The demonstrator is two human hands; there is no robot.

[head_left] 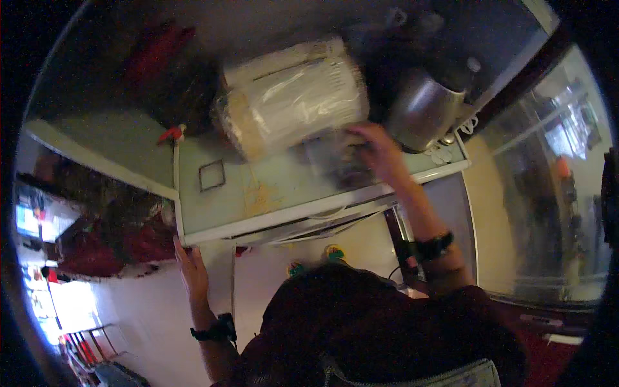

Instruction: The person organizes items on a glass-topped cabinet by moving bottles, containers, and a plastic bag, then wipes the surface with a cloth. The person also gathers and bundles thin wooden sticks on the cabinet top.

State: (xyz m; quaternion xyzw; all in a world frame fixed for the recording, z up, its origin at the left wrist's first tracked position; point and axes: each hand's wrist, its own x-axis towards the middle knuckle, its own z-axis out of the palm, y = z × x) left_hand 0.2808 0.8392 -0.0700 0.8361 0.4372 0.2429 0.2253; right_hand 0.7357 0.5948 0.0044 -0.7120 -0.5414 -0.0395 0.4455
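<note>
My right hand (380,151) reaches over the pale green shelf top (293,187), its fingers curled at a dark, partly see-through object (342,161). Motion blur smears that object, so its kind does not show. Just beyond it lies a large white package (296,100) wrapped in clear plastic. My left hand (192,267) is held beside the shelf's front left corner, with its fingers stretched out and nothing in it. Whether it touches the edge I cannot tell. A thin dark square frame (211,175) and a scatter of thin tan sticks (261,198) lie on the shelf top.
A metal kettle (429,106) stands at the right beyond my right hand. A small red thing (171,134) sits at the shelf's left edge. Below the front edge is a part-open drawer (329,216). Dark red cloth (116,242) lies at the left.
</note>
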